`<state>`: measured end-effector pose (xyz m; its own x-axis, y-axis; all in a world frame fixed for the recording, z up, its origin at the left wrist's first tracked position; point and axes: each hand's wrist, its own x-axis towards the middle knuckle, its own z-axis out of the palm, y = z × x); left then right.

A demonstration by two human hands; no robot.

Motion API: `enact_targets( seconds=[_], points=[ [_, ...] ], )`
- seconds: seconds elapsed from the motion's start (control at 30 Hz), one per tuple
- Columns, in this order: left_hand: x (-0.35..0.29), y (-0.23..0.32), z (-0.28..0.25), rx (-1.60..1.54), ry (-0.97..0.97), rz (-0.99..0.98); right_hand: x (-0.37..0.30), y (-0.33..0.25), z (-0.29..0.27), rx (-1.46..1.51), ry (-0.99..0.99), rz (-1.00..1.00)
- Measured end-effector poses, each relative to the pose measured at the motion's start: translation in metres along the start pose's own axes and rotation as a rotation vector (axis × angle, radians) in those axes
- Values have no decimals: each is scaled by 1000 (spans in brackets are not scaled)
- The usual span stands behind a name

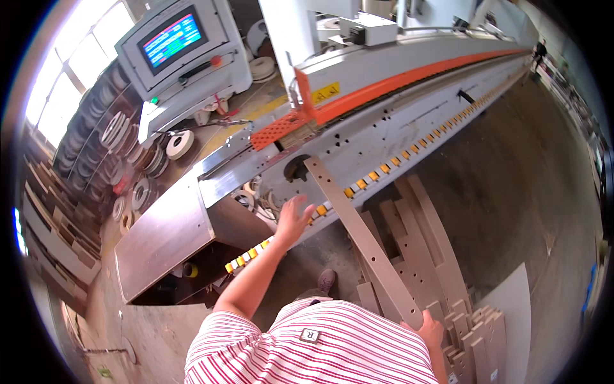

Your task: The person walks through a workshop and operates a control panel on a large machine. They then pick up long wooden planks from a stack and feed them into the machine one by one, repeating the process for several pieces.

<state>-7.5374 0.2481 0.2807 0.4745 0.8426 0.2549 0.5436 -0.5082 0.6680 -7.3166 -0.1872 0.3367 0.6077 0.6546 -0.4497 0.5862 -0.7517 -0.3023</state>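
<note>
The shirt [368,339] is white, closely striped in red, the bands curving across the front. On it sits a small, squarish patch [311,336], pale with a dark edge. The left sleeve [220,333] is short and striped too. One shoe [327,280] shows, dull mauve, rounded at the toe.

Brown board [363,240], red-striped white shirt [358,336]
</note>
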Motion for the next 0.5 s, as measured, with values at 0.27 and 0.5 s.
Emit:
enact_targets(
  seconds=[0.27,0.5],
  points=[
    [-30,272,-176,-1544,-693,285,-17,-13,9,-17,-109,78],
    [-66,354,-224,-1124,-887,245,-36,27,47,76,27,75]
  ],
)
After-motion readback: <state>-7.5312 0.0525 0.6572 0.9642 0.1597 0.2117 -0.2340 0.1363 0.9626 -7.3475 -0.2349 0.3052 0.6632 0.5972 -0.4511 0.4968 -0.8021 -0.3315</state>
